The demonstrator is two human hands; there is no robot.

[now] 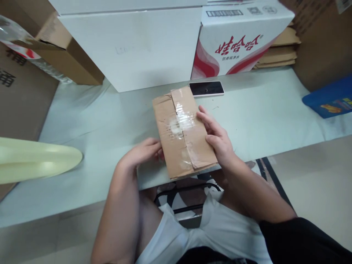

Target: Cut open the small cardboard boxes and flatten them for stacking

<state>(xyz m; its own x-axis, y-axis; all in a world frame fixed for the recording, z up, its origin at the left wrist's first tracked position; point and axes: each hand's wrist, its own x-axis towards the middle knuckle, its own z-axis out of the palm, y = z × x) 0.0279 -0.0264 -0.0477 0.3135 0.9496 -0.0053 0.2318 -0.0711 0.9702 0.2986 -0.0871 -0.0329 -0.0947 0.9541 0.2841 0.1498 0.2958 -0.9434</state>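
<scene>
A flat brown cardboard package, closed with shiny clear tape along a flap, is tilted at the front edge of the table. Along its left side, my left hand has its fingers curled against the edge, with the fingertips partly hidden. My right hand grips the opposite edge, thumb on the near part and fingers stretched along the side. Just beyond the package's top right corner lies a phone with a dark screen.
White cartons and a red-and-white printed box stand at the back. Brown boxes flank the table. A pale yellow rounded object juts in from the left; a blue package sits at right. A plastic bottle leans back left.
</scene>
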